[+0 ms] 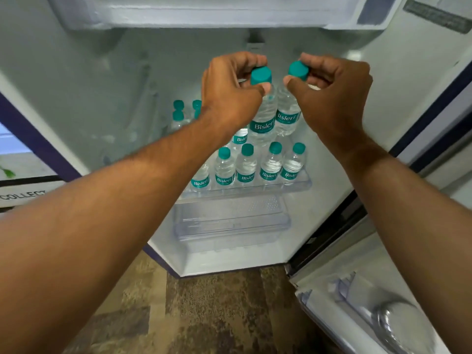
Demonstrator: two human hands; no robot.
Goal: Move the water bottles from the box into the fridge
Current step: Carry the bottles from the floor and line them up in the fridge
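Seen from the head camera, the left hand [229, 90] pinches the cap of one water bottle [261, 118] and the right hand [332, 90] the cap of another [287, 116], both hanging over the fridge shelf [304, 186]. A row of bottles [246, 167] lines its front edge. Best lower them upright behind that row, letting go only once seated.

Looks like a home or small pantry corner. Open single-door fridge [84, 80] stands on a mottled floor [204, 315]. Door racks [357, 302] at right.
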